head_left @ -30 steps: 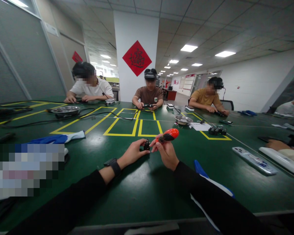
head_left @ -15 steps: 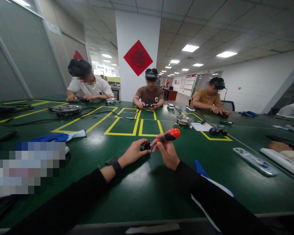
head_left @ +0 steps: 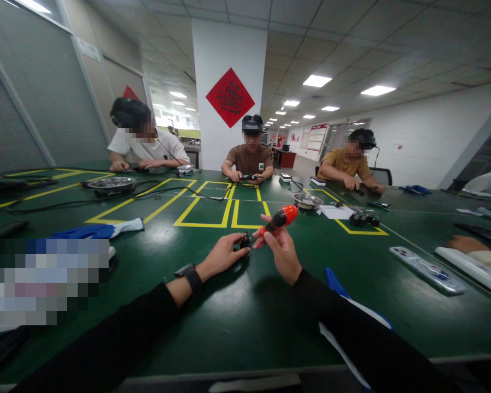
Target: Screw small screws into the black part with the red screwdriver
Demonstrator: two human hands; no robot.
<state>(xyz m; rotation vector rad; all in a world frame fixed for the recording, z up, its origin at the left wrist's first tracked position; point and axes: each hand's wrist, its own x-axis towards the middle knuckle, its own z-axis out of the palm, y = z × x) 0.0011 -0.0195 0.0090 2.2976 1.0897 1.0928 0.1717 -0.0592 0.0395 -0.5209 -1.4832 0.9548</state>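
Between the thumb and fingers of my left hand [head_left: 226, 254] is a small black cylindrical part [head_left: 245, 240] with a metallic top, held upright close to the table. My right hand [head_left: 283, 253] grips a screwdriver [head_left: 281, 219] by its red and black handle. The handle tilts up to the right, and the thin shaft points down-left at the side of the black part. Whether the tip touches the part is too small to tell. A dark watch is on my left wrist.
On the green table [head_left: 245, 316], a blue and white glove [head_left: 100, 228] lies at left, another [head_left: 360, 308] under my right forearm. A phone [head_left: 425, 270] and white case [head_left: 472, 268] are at right. Beyond are black parts [head_left: 364, 219], a metal bowl [head_left: 306, 201] and several co-workers.
The screwdriver handle has swung upward and its shaft now shows between my hands. My right fingers have shifted slightly on it. My left hand and the black part have hardly moved.
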